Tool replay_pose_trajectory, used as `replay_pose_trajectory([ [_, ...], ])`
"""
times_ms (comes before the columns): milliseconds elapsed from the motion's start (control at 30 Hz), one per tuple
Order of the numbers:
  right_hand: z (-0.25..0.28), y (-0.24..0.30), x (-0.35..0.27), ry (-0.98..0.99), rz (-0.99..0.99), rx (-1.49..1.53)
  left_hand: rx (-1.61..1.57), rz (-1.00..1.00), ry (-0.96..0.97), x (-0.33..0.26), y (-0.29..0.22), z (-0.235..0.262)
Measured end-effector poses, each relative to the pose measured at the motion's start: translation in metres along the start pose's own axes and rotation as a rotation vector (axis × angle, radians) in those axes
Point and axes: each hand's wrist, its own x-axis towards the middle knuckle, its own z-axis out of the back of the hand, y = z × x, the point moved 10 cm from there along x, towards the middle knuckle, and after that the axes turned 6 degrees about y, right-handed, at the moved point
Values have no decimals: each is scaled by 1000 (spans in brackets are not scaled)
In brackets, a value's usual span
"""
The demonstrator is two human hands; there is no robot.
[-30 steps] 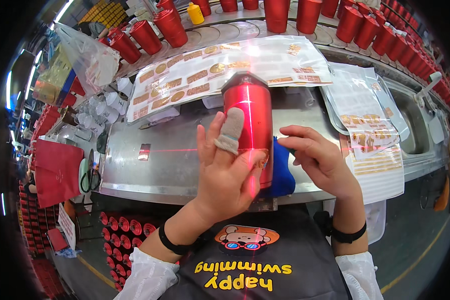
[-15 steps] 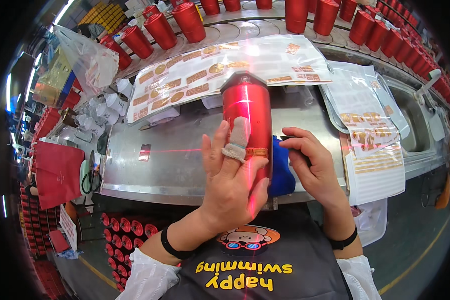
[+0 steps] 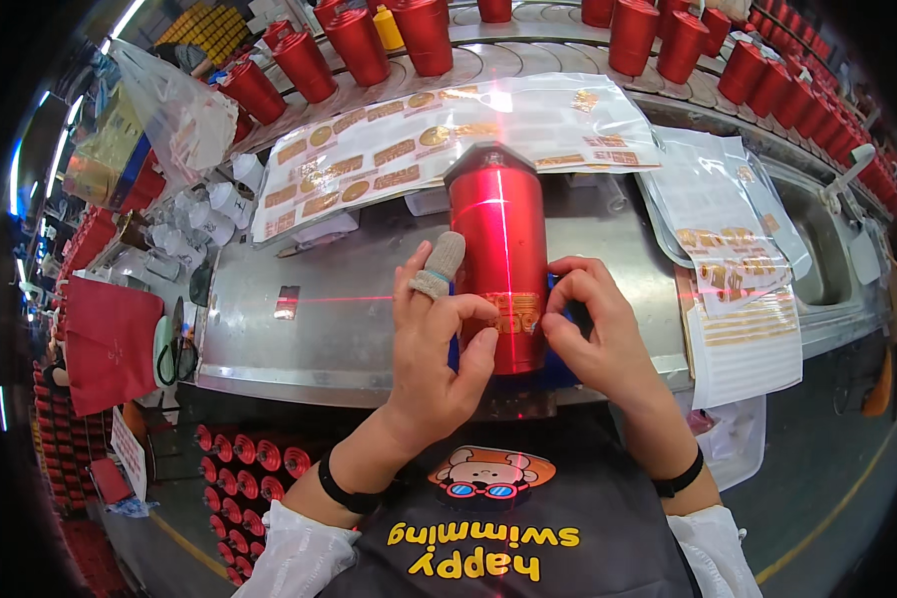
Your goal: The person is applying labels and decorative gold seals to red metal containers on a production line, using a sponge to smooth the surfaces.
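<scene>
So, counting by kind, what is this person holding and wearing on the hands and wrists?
Red bottle, between left hand and right hand: 1
Gold label on it: 1
Grey finger cover: 1
Black wristbands: 2
Total: 5

A single head-worn fisheye view looks steeply down from above the steel workbench (image 3: 299, 344), close enough that the bench fills the middle. The wearer's apron and forearms enter from the lower edge, nearer than the bench. Beyond the bench, the curved conveyor (image 3: 568, 40) bends along the upper rim.
</scene>
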Motion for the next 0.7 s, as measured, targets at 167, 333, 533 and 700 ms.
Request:
replay_pose_trajectory([
  [167,0,7,-1,-6,3,-26,-23,2,-18,2,3,4],
  [333,-2,6,-1,-2,12,-74,-27,-16,-24,6,5,3],
  [533,1,17,-6,-9,-4,39,-34,-21,-38,4,6,4],
  [700,-2,36,-9,14,246,-145,-39,-25,-31,4,4,3],
])
